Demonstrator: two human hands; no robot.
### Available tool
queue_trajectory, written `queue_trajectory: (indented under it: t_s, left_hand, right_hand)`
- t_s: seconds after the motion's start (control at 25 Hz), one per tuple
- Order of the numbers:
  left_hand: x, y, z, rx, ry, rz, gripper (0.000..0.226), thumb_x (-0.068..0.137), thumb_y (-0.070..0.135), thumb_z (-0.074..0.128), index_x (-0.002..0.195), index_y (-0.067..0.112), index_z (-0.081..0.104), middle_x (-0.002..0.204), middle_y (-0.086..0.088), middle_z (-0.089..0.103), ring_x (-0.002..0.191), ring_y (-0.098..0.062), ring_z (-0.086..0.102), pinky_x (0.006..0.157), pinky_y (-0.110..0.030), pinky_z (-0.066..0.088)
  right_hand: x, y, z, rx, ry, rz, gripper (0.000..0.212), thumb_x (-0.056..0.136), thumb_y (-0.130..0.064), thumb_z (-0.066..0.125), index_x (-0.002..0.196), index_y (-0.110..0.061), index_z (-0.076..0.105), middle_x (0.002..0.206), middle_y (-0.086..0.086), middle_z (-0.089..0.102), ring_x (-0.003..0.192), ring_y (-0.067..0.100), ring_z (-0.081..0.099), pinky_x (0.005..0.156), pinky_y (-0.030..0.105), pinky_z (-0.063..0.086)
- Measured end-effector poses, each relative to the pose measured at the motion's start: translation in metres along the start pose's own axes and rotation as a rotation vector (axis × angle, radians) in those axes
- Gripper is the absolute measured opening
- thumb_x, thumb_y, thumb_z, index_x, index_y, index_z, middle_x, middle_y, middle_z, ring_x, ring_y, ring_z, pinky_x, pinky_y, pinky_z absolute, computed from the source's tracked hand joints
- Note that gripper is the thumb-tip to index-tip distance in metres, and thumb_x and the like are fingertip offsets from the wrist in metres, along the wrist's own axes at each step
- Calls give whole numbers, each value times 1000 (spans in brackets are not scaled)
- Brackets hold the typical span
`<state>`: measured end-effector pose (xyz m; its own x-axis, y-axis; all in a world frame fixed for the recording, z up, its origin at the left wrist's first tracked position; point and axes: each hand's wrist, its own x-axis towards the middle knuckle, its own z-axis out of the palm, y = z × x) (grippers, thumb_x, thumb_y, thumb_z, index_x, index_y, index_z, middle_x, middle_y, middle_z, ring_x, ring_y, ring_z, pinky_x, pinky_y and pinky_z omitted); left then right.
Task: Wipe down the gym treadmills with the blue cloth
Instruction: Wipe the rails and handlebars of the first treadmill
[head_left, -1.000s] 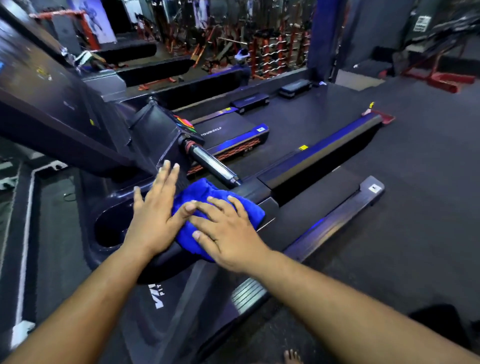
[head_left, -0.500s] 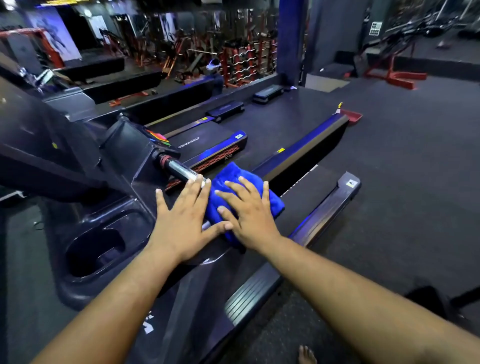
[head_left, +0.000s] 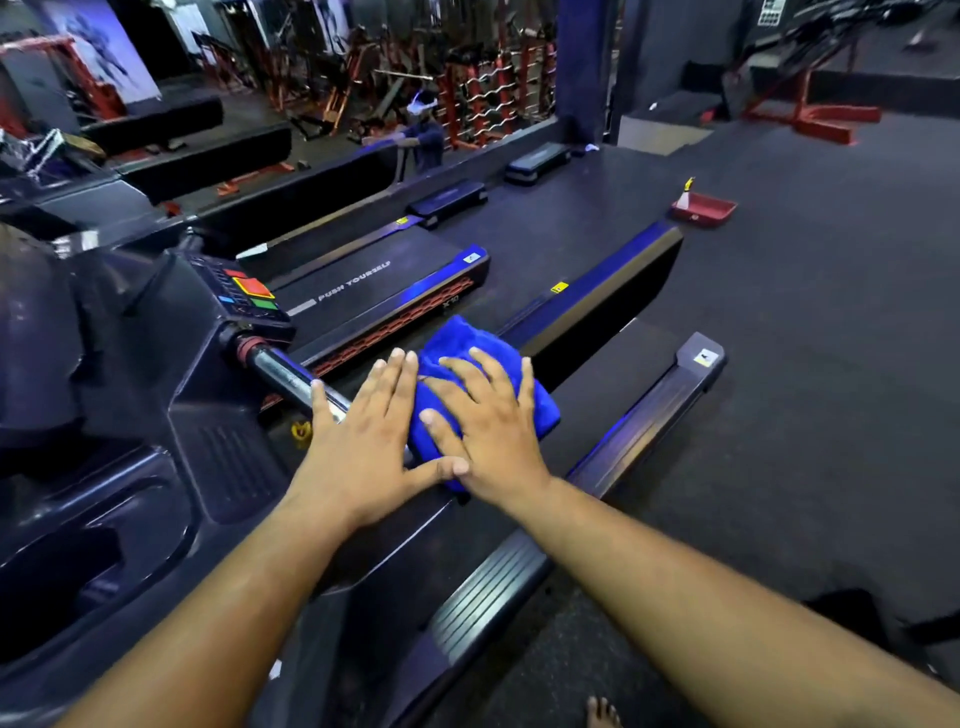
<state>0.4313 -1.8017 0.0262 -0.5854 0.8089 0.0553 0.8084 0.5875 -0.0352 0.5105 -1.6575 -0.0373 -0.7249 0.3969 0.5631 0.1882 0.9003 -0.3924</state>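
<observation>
Both hands have slid the blue cloth (head_left: 483, 384) farther along the treadmill (head_left: 218, 457) handrail, past the cupholder; left hand (head_left: 363, 441) and right hand (head_left: 493, 431) press it with flat, straight fingers, so wiping continues.

Red tray (head_left: 704, 209) on floor; step platforms (head_left: 537, 162).

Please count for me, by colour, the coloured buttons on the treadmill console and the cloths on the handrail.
Red buttons: 1
Green buttons: 1
Small blue buttons: 1
Blue cloth, under both hands: 1
Total: 4
</observation>
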Motion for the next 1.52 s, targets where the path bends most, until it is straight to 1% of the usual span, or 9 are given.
queue_trajectory:
  t_s: [0.12,0.32,0.48,0.6,0.8,0.96,1.08,1.24,1.52]
  left_hand:
    - [-2,0,0,-38,-27,19,123,62,101,2,154,23,-24,163,10,-23,151,-7,-14,118,-63,-4]
    - [-5,0,-2,-87,-14,36,117,65,99,2,154,26,-23,162,10,-28,150,-6,-18,117,-61,-6]
    - [-4,-5,-3,-189,-5,52,111,70,95,2,155,28,-19,160,10,-31,149,-5,-21,119,-61,-6]
    - [-2,-3,-2,-77,-30,83,111,69,96,-4,155,29,-19,160,10,-31,148,-6,-23,117,-65,-4]
    - [11,0,-4,57,-60,115,114,63,98,-12,156,30,-17,161,11,-27,148,-7,-23,114,-68,-7]
    - [39,19,-7,-1,-85,101,117,60,98,-13,155,29,-19,160,11,-28,148,-6,-23,115,-65,-10]
    - [65,40,-6,58,-110,114,120,58,97,-18,154,26,-22,160,9,-30,149,-7,-22,116,-66,-8]
    - [109,73,-10,52,-123,105,117,61,96,-13,154,26,-23,160,9,-30,149,-6,-22,116,-67,-9]
    - [211,154,-21,-165,-175,47,113,66,93,1,158,28,-8,166,10,-12,152,-7,-7,116,-66,-7]
  right_hand:
    - [20,52,-9,-66,-7,-255,53,93,-60,41,133,-32,61,141,-1,57,137,23,45,116,65,14]
    - [39,64,5,133,207,413,54,95,-50,42,142,-25,53,160,8,31,152,32,14,118,65,10]
    - [-43,-28,37,448,183,336,65,100,-47,37,158,-28,13,167,5,-8,153,28,-14,124,49,1]
    - [-28,-18,33,527,218,483,69,101,-49,36,157,-36,-2,165,-2,-18,153,20,-15,122,42,-1]
    - [52,60,14,667,445,947,66,103,-37,44,159,-23,13,166,14,-3,153,35,0,123,47,8]
    - [16,24,16,314,234,454,59,93,-48,41,150,-32,39,166,3,13,153,32,-4,119,57,5]
    - [42,92,-8,66,131,150,51,86,-50,45,130,-31,62,149,-2,46,152,27,15,114,68,4]
    - [116,221,-48,-115,25,306,46,90,-49,44,130,-35,60,148,-6,46,151,21,17,112,74,3]
    - [155,296,-87,-84,40,351,39,95,-42,53,128,-23,63,141,6,45,131,31,36,97,53,46]
